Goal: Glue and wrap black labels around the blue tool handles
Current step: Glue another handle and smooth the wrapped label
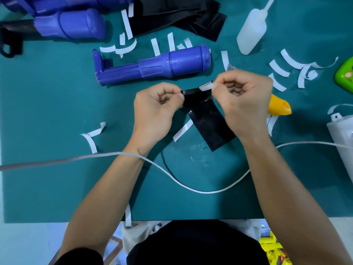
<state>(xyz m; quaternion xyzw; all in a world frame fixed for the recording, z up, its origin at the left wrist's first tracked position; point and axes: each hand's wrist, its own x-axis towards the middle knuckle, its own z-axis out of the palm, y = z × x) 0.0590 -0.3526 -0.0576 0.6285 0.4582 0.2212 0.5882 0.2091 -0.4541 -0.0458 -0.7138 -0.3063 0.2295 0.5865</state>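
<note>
A green mat [47, 111] covers the table. At the far left top lies a big blue handle [76, 23] with a dark part sticking out to the left. A little to the right and lower lies another blue tool handle [152, 66], on its side, just behind the hands. Curly white paper strips [91, 139] lie all over the mat, some on the left, many near the handles and more on the right. A white cord [172, 175] runs across the mat from left to right and passes under both arms. At the top middle sits a pile of black labels [181, 16]. To its right a white squeeze bottle [252, 33] lies tipped over. Further right, a yellow thing [279, 107] peeks out from behind the right hand, so part of it is hidden. At the right edge are a green thing [345, 73] and a white box [342, 132].

In the middle, the left hand [152, 111] pinches the top left corner of one black label [208, 121] between thumb and finger. The right hand [246, 104] pinches a white strip [206, 86] at the label's top edge, with the other fingers curled in. The label is shiny, smooth and long. It hangs down between the two hands, in front of the blue tool handle, and slants to the right. I cannot tell if its bottom end touches the mat.
</note>
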